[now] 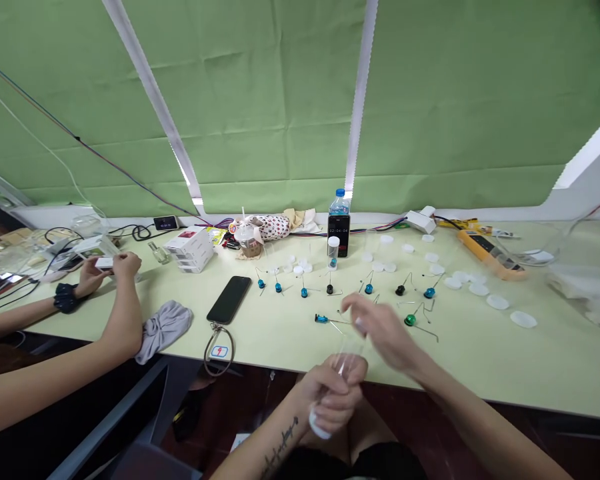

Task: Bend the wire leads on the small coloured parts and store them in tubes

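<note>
A clear vial [344,357] is clasped in the closed left hand [333,397], right of the phone [229,299]. The right hand [385,330], just above, is blurred; its grip cannot be determined.

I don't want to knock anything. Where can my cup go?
Bare table lies along the front edge right of the right hand, below the white caps, and between the phone and the blue part. The middle, before the bottle, is crowded with wire-legged parts.

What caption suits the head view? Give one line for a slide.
Left hand grips a clear vial while the right hand hovers above it, near wired components on a green table.
</note>
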The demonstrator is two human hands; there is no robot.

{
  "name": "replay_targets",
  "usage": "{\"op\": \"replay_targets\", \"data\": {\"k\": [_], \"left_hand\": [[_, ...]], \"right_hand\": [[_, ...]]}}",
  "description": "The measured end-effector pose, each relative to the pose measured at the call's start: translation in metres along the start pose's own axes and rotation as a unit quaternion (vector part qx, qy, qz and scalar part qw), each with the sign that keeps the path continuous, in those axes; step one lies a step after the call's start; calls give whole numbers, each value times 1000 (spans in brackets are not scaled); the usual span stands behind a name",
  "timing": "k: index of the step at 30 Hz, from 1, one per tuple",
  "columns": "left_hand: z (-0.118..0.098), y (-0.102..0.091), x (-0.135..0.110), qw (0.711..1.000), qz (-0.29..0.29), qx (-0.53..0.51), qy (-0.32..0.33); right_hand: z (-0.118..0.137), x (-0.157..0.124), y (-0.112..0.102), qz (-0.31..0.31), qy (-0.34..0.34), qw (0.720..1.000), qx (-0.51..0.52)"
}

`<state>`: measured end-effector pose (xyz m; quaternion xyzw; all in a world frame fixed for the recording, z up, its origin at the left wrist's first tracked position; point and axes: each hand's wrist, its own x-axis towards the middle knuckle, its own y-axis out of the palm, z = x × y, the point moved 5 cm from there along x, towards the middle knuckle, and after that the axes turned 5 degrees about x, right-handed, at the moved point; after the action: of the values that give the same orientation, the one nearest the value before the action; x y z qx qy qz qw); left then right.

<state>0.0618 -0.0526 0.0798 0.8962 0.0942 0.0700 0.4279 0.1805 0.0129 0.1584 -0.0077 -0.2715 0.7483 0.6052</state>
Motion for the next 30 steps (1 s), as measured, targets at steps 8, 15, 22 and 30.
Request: {"op": "replay_targets", "data": {"k": [8,15,22,30], "left_hand": [[-21,-16,-22,993,-40,55,93],[-37,-33,-45,948,-175,267,-10],[-50,-38,-78,730,-335,584,-122],[-64,-43,-83,548,-396,716,-175]], "right_hand": [[-5,-7,15,165,61,956,235],[-9,-17,53,279,54,948,142],[-32,-24,92,200,94,959,179],[-57,-27,110,56,167,941,290]]}}
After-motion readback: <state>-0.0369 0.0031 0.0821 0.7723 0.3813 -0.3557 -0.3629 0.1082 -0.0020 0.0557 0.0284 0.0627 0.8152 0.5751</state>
